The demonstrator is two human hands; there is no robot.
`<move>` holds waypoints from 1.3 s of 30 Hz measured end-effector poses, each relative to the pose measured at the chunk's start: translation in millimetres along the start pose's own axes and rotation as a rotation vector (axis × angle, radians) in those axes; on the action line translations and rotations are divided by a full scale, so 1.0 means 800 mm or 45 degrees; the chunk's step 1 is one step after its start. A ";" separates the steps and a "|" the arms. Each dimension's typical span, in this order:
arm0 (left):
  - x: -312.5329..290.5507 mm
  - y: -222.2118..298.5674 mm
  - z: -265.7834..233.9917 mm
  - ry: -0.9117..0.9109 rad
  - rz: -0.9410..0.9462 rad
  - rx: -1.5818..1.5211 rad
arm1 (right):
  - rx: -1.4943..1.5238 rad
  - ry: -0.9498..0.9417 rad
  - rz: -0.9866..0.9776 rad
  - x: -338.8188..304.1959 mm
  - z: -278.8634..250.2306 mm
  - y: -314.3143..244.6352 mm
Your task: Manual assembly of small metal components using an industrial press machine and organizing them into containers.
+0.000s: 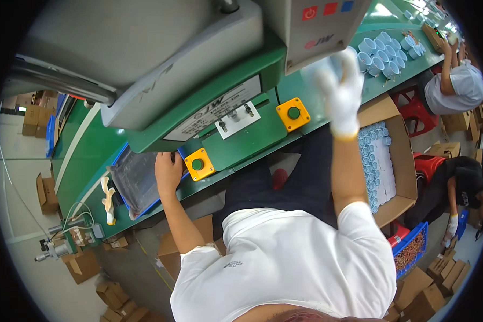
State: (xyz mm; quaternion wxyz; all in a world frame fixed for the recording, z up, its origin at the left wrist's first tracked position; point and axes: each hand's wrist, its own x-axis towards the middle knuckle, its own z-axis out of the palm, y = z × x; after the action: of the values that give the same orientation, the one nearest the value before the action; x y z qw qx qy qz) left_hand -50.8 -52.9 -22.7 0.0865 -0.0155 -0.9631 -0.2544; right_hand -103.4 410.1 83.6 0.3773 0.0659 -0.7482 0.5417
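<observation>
My bare left hand (168,170) is beside the yellow box with a green button (199,164), at the right end of a blue-rimmed tray (139,180). Its fingertips are hidden, so its grip is unclear. My right hand (342,99), in a white glove with a yellow cuff, is raised over the bench at the right, its fingers smeared by motion. A pale blue blur beside those fingers is too unclear to name. Between two button boxes, the second one (293,113) on the right, a metal fixture plate (238,120) with small dark pins sits under the green-and-grey machine head (198,70).
Light blue cups (381,56) cluster on the green bench at the right. An open carton (405,177) holding rows of small blue parts stands beside my right arm. A white glove (108,199) lies left of the tray. Two co-workers sit at the right, near red stools (413,115).
</observation>
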 end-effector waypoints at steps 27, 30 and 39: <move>0.008 -0.010 0.004 0.011 -0.009 -0.032 | -0.033 -0.267 -0.223 -0.095 0.139 -0.070; 0.008 0.002 0.000 0.115 0.046 -0.068 | -0.179 -0.253 -0.185 -0.083 0.133 -0.083; -0.075 0.063 0.043 0.512 0.605 -0.250 | -0.205 0.056 -0.518 -0.121 0.040 0.039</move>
State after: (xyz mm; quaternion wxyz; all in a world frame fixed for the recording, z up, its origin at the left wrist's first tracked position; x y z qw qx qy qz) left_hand 6.5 8.5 -37.8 0.3300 -0.1974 -0.8671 -0.3165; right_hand -66.6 365.1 -5.9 0.4990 0.1732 -0.7520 0.3943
